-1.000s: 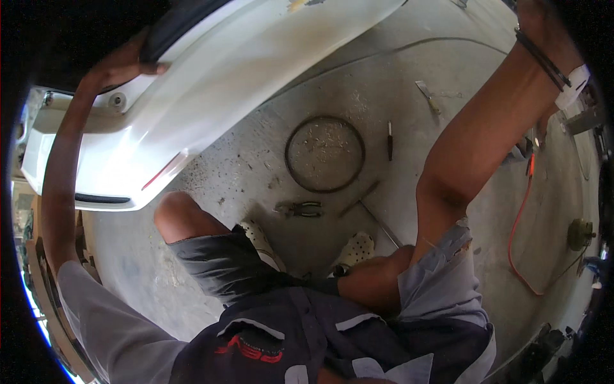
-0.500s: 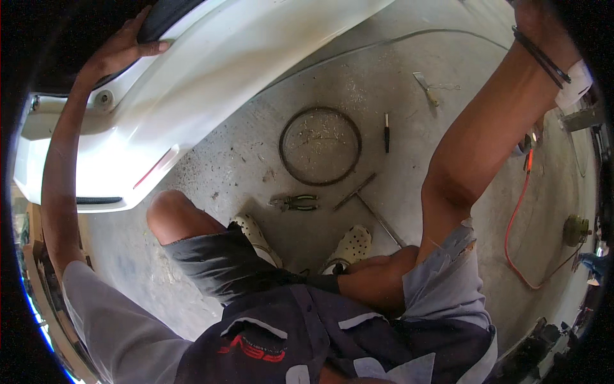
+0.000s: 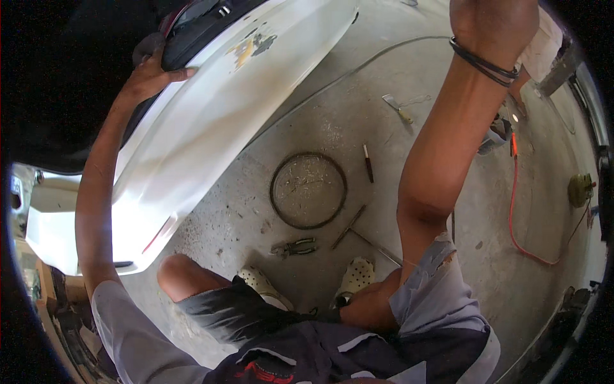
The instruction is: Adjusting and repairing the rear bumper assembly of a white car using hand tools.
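- The large white painted car body panel (image 3: 211,128) is glossy and curved, with a patch of chipped paint showing yellow and grey near its upper end, a thin red line near its lower end, and a dark trim piece (image 3: 198,25) along its upper left edge.
- The panel lies across the upper left of the view, raised above the grey concrete floor (image 3: 307,115); its long axis runs on a slant from the lower left up to the upper right.
- The left hand (image 3: 150,73) is raised at the end of a straight arm, palm flat on the panel's upper left edge beside the dark trim, fingers (image 3: 182,75) spread apart and pressed onto the white surface.
- The right hand (image 3: 492,25) is raised at the top of the view, wrist ringed by thin black bands (image 3: 483,57); it looks closed into a fist, but what it grips cannot be told.
- On the floor between the arms lie a dark wire ring (image 3: 308,190), a red-handled screwdriver (image 3: 368,163), grey pliers (image 3: 294,247) and a thin metal rod (image 3: 348,227).
- An orange cable (image 3: 513,205) trails down the floor on the right.
- The person crouches, with two pale perforated clogs (image 3: 355,278) planted below the ring.
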`<state>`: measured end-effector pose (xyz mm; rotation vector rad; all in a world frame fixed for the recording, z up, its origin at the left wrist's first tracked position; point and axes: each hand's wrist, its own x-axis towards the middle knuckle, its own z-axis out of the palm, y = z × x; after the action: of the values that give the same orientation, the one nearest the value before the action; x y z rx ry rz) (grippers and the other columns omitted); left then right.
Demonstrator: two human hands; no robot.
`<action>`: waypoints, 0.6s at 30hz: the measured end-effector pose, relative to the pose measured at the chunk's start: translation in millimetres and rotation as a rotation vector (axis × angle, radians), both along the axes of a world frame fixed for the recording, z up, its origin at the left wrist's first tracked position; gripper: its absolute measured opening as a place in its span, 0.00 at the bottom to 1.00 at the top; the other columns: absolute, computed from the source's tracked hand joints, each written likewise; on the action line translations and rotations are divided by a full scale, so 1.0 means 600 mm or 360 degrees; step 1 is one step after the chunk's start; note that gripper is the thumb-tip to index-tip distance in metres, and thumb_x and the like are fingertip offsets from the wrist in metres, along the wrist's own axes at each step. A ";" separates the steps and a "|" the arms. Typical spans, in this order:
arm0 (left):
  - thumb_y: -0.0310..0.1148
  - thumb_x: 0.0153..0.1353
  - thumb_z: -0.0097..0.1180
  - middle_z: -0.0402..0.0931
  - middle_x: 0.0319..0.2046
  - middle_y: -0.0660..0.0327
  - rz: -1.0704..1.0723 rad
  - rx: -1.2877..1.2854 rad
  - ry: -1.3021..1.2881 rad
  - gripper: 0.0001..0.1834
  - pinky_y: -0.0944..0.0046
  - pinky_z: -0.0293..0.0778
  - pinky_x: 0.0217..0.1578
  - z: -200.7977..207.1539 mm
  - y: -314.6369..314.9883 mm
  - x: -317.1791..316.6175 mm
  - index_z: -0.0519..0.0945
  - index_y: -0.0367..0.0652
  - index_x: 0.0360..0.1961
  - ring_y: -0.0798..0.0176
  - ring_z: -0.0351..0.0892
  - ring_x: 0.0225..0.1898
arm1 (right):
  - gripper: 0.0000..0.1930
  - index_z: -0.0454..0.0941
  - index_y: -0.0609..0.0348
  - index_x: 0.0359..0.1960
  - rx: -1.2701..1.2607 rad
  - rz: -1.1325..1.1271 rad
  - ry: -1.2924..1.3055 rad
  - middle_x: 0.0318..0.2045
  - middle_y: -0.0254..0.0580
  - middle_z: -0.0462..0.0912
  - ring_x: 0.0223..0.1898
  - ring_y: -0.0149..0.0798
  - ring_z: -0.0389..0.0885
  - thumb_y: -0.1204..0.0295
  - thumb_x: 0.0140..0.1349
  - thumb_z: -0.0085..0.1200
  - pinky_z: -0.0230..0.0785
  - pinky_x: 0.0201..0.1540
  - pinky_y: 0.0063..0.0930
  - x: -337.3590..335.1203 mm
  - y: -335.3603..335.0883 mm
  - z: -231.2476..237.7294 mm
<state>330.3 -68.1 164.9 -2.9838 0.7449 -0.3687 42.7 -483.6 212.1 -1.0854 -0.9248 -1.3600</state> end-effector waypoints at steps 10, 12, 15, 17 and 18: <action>0.77 0.35 0.70 0.66 0.69 0.36 0.0121 0.0012 -0.0038 0.77 0.43 0.60 0.73 0.003 -0.043 -0.023 0.53 0.35 0.78 0.38 0.65 0.72 | 0.14 0.76 0.64 0.55 0.0100 -0.0029 0.0154 0.42 0.42 0.83 0.34 0.31 0.80 0.71 0.75 0.47 0.75 0.37 0.23 -0.007 -0.041 -0.019; 0.77 0.36 0.69 0.66 0.69 0.37 0.0170 0.0043 -0.0049 0.76 0.41 0.60 0.73 0.005 -0.044 -0.028 0.53 0.37 0.78 0.39 0.64 0.72 | 0.14 0.75 0.64 0.57 0.0106 -0.0027 0.0071 0.43 0.43 0.83 0.35 0.32 0.81 0.71 0.75 0.47 0.77 0.38 0.24 -0.004 -0.047 -0.027; 0.77 0.37 0.68 0.66 0.70 0.38 0.0206 0.0084 -0.0034 0.76 0.40 0.59 0.73 0.008 -0.044 -0.028 0.53 0.38 0.78 0.39 0.64 0.72 | 0.15 0.73 0.63 0.59 0.0040 -0.0001 -0.0006 0.47 0.45 0.83 0.38 0.34 0.82 0.72 0.74 0.49 0.79 0.40 0.26 -0.004 -0.057 -0.035; 0.77 0.38 0.68 0.65 0.70 0.38 0.0231 0.0104 -0.0040 0.75 0.39 0.59 0.73 0.007 -0.043 -0.023 0.53 0.38 0.78 0.39 0.64 0.73 | 0.16 0.73 0.63 0.59 0.0037 0.0005 -0.0011 0.48 0.46 0.83 0.40 0.34 0.82 0.72 0.74 0.50 0.80 0.41 0.27 -0.004 -0.063 -0.037; 0.77 0.38 0.67 0.64 0.71 0.39 0.0238 0.0131 -0.0048 0.75 0.39 0.59 0.73 0.006 -0.043 -0.019 0.53 0.38 0.78 0.39 0.64 0.73 | 0.16 0.73 0.64 0.59 0.0060 -0.0003 -0.0008 0.48 0.46 0.83 0.40 0.34 0.82 0.72 0.73 0.51 0.80 0.41 0.27 -0.001 -0.065 -0.037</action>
<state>318.8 -93.6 168.7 -2.9257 0.5171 -0.3648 42.0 -522.8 190.1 -1.0549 -0.8988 -1.3770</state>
